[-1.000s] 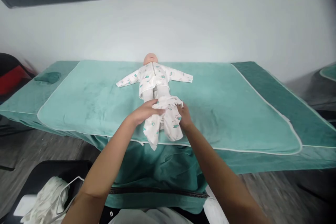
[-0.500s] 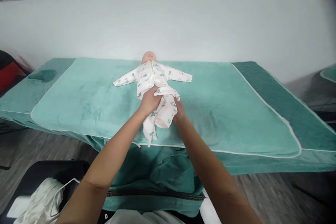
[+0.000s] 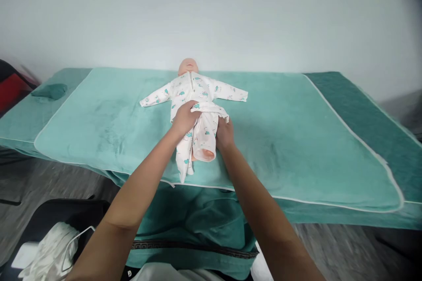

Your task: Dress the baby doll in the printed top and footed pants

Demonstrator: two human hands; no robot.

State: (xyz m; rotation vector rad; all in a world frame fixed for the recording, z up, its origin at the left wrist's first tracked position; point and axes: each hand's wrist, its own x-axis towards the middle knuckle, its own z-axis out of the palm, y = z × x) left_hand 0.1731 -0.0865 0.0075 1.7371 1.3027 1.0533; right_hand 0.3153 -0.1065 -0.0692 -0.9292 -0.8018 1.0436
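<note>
A baby doll lies on its back, head toward the wall, in a white printed jacket with its sleeves spread wide. White printed pants cover its legs, and a bit of the doll's leg shows inside the right pant cuff. The left pant leg hangs flat toward the table's near edge. My left hand is closed on the waist of the pants at the doll's middle. At the other side, my right hand grips the pants by the hip, its fingertips partly hidden under the cloth.
The green-covered massage table stands against a white wall. It has a face hole at its left end. At lower left, a black chair holds crumpled white cloth and a white hanger.
The right pant leg has straightened, and its cuff opening now faces me with the doll's leg visible inside. Both hands stay at the pants. The view has shifted slightly.
</note>
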